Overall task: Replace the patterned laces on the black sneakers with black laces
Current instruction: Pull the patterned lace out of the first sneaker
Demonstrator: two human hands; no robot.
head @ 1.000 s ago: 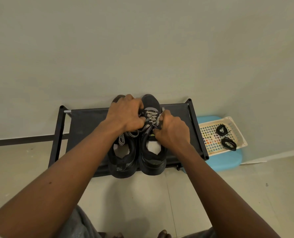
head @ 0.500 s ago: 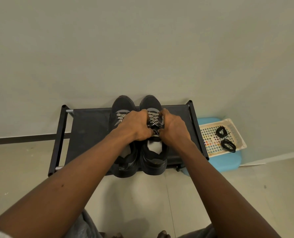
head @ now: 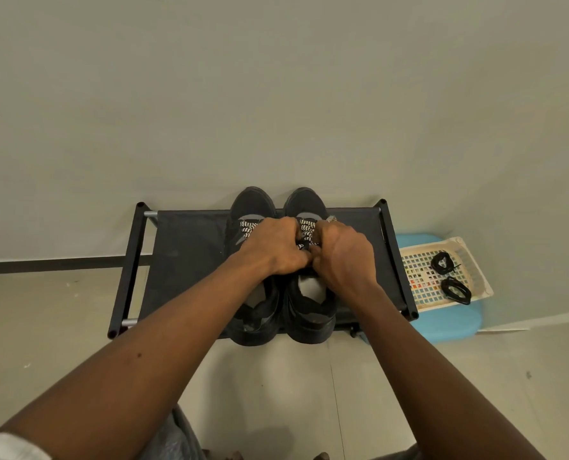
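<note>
Here we are, looking down on a pair of black low-top sneakers standing side by side, toes toward the plain pale wall. They rest on the dark fabric shelf of a low, black metal-framed shoe rack, with their heels hanging over its front edge. Both hands are bunched over the sneaker on the person's right. The left hand comes across from the other shoe's side, fingers curled down and pinching the black-and-white zigzag-patterned lace around the middle crossings. The right hand is balled tight against it, the two hands touching. It grips the same lace, and a short end pokes out above the fist. Beyond the fingers, the rows nearest the toe sit threaded across the tongue. The sneaker on the person's left has its own zigzag lace laced in place, partly hidden under the left hand. Off to the right, just beside the rack, a cream plastic mesh basket sits on a light-blue plastic stool. In it lie two coiled black laces, one nearer than the other, apart from each other and well away from both hands. Under everything is a beige tiled floor, with a dark skirting strip along the foot of the wall.
</note>
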